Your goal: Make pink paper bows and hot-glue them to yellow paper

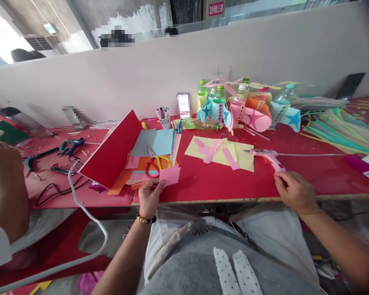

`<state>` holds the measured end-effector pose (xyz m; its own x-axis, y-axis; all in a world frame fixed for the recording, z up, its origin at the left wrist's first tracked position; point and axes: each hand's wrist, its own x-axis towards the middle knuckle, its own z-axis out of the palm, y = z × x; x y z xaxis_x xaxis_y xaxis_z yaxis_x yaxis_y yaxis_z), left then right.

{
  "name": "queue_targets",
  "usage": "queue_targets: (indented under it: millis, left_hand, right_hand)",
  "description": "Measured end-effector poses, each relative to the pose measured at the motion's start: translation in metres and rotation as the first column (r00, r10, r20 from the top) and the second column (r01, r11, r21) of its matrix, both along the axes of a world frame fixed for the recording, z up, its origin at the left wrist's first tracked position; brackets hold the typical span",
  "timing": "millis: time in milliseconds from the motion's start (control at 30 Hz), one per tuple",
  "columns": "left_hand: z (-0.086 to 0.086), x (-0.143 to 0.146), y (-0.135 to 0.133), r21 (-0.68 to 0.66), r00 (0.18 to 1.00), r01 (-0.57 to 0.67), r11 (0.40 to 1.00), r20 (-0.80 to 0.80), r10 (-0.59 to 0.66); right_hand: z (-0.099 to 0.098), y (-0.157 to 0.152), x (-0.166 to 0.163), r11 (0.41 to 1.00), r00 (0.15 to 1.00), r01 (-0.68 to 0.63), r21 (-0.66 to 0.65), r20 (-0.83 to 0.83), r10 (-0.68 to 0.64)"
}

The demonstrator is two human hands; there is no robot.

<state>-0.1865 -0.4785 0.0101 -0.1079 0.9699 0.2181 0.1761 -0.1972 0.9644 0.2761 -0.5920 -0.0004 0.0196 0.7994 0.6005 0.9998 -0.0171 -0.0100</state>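
A small pink paper rectangle (169, 176) is pinched between the thumb and fingers of my left hand (150, 197), over the near edge of the table. Just beyond it lie scissors (155, 162) with red and yellow handles, on coloured paper sheets (153, 142). My right hand (297, 191) rests at the table edge, its fingers curled at the handle end of a pink glue gun (269, 157). The gun lies with its nozzle pointing left and a clear glue stick out of its back. Pink paper strips and a propeller-like cutout (209, 150) lie on pale yellow paper (245, 157).
Plastic bottles dressed with paper fins and propellers (221, 107) stand at the back, beside a pen cup (165, 119) and a phone (183, 105). Coloured strips (344, 129) pile up at right. A red board (112, 151) leans at left, near pliers (72, 146) and another person's arm (7, 184).
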Motion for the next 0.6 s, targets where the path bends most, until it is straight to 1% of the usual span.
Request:
queue_targets:
  millis: [167, 400, 500, 600]
  left_hand:
    - [0.001, 0.003, -0.002, 0.055, 0.994, -0.085, 0.995, -0.061, 0.088]
    - [-0.008, 0.002, 0.001, 0.151, 0.983, -0.165, 0.975, -0.06, 0.176]
    - [-0.01, 0.002, 0.002, 0.172, 0.978, -0.183, 0.968, -0.07, 0.197]
    - [-0.009, 0.003, 0.003, 0.164, 0.976, -0.184, 0.969, -0.086, 0.2]
  right_hand:
    - [-0.002, 0.001, 0.001, 1.0, 1.0, 0.006, 0.003, 0.013, -0.006]
    - [-0.002, 0.0, 0.0, 1.0, 1.0, 0.005, -0.006, 0.024, -0.005]
    - [-0.002, 0.0, 0.0, 1.0, 1.0, 0.008, -0.008, 0.023, -0.008]
    - [-0.002, 0.0, 0.0, 1.0, 1.0, 0.017, -0.013, 0.016, -0.017]
